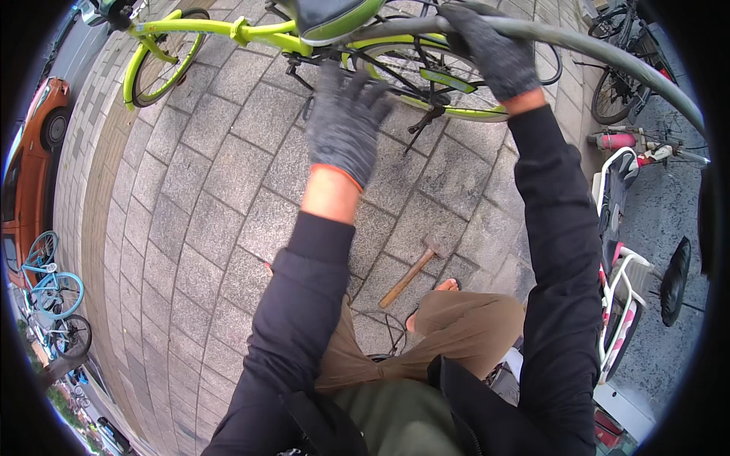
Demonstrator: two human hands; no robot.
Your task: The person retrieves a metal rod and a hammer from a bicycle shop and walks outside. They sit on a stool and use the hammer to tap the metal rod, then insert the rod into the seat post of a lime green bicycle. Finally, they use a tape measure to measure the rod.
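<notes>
My right hand (498,61), in a dark grey knit glove with an orange cuff, grips a long grey curved tube (601,52) that looks like a bicycle tyre. The tube arcs from beside the saddle (334,21) out to the right edge. Its full shape is out of view. My left hand (346,121), gloved alike, is held open below the saddle, fingers spread and holding nothing. Beyond both hands stands a lime-green bicycle (262,34), partly covered by the tube and my right hand. A wooden-handled hammer (411,275) lies on the paving near my foot.
Grey paving slabs (243,167) spread all around. Along the right are parked bicycles (620,76), a pink bottle-like cylinder (614,141) and a white-and-pink frame (623,304). To the left are an orange car (34,159) and a light blue bicycle (57,285).
</notes>
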